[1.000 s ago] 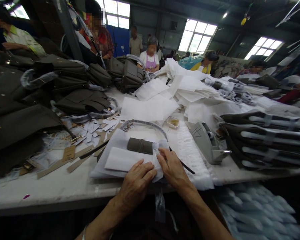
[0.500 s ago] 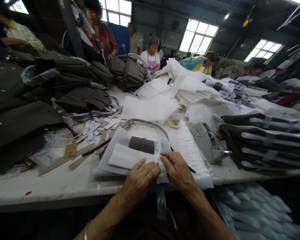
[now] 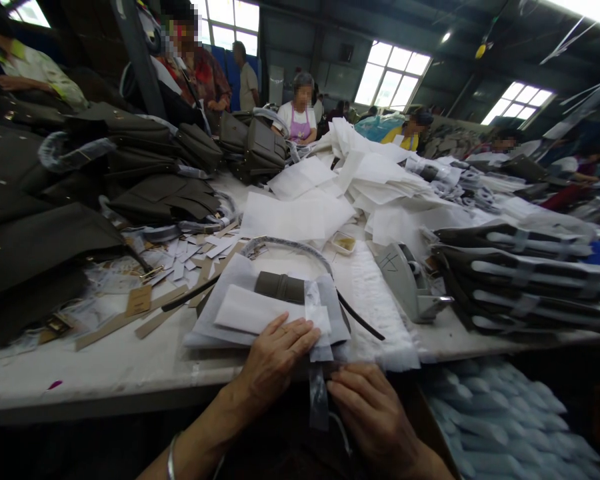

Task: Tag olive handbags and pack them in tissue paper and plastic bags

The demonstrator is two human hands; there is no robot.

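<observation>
A dark olive handbag (image 3: 280, 287) lies on the table in front of me, mostly covered by thin white wrapping, its plastic-wrapped handle arching behind it. Over its front lies a folded white foam sheet (image 3: 253, 310). My left hand (image 3: 280, 350) rests flat on this sheet and the wrapping, fingers stretched out. A clear tape strip (image 3: 316, 300) runs down over the bag's right part. Another clear strip (image 3: 319, 400) hangs below the table edge. Beside it is my right hand (image 3: 367, 407), fingers curled, tips at the hanging strip's edge; whether they pinch it is unclear.
A grey tape dispenser (image 3: 405, 283) stands to the right, near a stack of wrapped bags (image 3: 525, 287). Dark bags (image 3: 45, 247) and card scraps (image 3: 180, 257) lie left. White sheets (image 3: 300, 217) are heaped behind. Several people work beyond; wrapped bundles (image 3: 495, 420) sit below right.
My right hand has moved off the tape on the bag, down and toward me, to the hanging strip. My left hand stays on the foam sheet. The view has shifted slightly.
</observation>
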